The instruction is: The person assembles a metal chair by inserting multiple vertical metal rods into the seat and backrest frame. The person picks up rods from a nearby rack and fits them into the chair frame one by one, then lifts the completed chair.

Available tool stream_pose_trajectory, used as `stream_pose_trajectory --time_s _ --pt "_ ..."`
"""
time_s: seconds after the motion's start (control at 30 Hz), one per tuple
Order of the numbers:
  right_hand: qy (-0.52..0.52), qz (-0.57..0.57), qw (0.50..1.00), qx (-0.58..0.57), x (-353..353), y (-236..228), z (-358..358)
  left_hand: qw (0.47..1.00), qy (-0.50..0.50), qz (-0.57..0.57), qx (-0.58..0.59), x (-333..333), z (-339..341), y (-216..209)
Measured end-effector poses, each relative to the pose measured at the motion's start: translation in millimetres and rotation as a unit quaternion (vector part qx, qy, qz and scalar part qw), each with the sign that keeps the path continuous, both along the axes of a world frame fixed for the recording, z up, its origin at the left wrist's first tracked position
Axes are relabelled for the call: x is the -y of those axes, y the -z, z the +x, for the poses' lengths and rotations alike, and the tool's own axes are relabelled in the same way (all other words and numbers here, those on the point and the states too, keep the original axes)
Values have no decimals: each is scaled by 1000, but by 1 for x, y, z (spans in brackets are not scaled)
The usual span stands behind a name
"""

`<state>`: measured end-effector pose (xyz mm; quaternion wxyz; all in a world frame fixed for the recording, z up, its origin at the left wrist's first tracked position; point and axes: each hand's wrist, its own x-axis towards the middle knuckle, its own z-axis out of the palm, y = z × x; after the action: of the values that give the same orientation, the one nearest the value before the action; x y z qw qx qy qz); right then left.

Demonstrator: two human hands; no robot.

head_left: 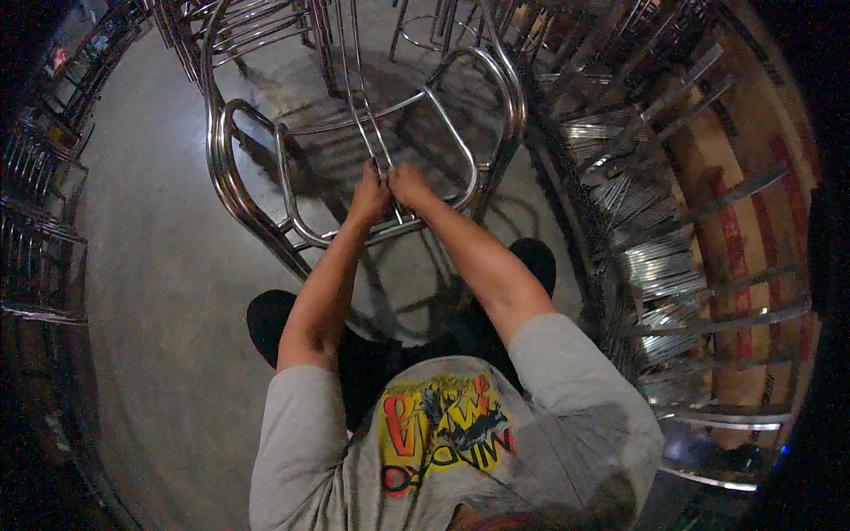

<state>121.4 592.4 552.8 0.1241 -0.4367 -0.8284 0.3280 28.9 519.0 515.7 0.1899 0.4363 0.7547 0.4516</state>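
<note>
A shiny tubular metal chair frame (212, 142) stands on the floor in front of me, with curved side tubes and a rounded seat ring (285, 173). A pair of thin metal rods (359, 97) runs lengthwise across the middle of the ring. My left hand (372, 192) is closed around the rods near their lower part. Right beside it, nearly touching, my right hand (409, 186) is closed on them too. The rods' near ends show just below my hands, close to the ring's front tube (398, 230). Whether they are joined to the ring there I cannot tell.
More metal chair frames (266, 35) stand beyond. To the right, a rack (637, 327) holds stacks of shiny metal parts (660, 265), with brown cardboard (744, 230) behind. Further metal frames (35, 239) line the left side. Grey concrete floor (159, 292) lies between.
</note>
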Motion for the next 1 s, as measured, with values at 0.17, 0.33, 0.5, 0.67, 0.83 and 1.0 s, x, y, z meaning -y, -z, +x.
stream_pose_trajectory --time_s 0.17,0.33,0.5,0.67,0.83,1.0 --pt "-52 27 998 37 4 20 28 999 28 4 26 11 20 18" --pt "-116 29 989 86 -44 30 88 992 70 -102 -28 -37 69 27" --pt "-162 37 977 135 -90 35 99 996 30 -75 -44 -88 81 6" --pt "-156 -150 967 137 -96 -7 117 995 54 -79 -22 -90 90 -17" --pt "-121 51 989 68 -103 -98 213 988 36 -99 -111 -103 135 -57" --pt "152 158 892 -396 -308 -144 377 964 34 -239 -110 -111 230 -72"
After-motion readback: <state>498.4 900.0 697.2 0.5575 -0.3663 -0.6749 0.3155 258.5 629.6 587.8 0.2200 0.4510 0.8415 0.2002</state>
